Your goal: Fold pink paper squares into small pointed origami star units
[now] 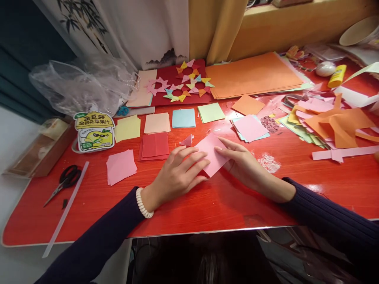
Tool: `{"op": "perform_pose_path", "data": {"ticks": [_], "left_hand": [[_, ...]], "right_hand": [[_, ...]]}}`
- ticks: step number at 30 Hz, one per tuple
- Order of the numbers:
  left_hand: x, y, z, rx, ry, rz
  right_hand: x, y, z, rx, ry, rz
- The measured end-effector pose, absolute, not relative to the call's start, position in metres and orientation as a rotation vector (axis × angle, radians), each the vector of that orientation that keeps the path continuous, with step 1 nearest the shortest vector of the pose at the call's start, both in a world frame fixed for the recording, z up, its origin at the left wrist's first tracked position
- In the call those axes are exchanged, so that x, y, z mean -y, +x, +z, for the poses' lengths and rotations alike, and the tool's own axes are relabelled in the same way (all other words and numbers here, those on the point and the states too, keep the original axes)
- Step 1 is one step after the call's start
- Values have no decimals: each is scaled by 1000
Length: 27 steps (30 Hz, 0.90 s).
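A square of pink paper is held above the red table between both my hands. My right hand pinches its right corner, thumb on top and fingers behind. The fingers of my left hand lie along the left edge of the sheet; its thumb is hidden. Just behind my left hand rests a small folded pink piece. A red paper stack and a pink paper stack lie to the left. Right of the held sheet is a pile topped with pink paper.
Black scissors and a translucent strip lie at left, near a yellow carton. Folded paper stars sit on dark red card at the back. Orange sheets, paper scraps and a glue stick are at right.
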<state>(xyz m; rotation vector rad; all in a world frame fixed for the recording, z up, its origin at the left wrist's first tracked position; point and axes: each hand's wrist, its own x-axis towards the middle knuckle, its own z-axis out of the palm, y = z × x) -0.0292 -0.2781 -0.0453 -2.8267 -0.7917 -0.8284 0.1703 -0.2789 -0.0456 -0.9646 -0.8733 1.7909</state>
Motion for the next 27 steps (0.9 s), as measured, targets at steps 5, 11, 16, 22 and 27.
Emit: {"op": "perform_pose_path", "data": {"ticks": [5, 11, 16, 22, 27], "left_hand": [[281, -26, -40, 924, -2805, -1048], [278, -24, -41, 1469, -2960, -1258], [277, -23, -42, 1737, -3010, -1383], [279, -20, -40, 1854, -3010, -1394], [281, -20, -41, 1889, -2997, -1490]], "right_hand": [[282, 169, -45, 884, -923, 1888], [286, 166, -52, 996, -817, 1896], [287, 162, -49, 1141, -870, 1819], [287, 164, -45, 1417, -1004, 1647], [287, 166, -46, 1583, -1117, 1526]]}}
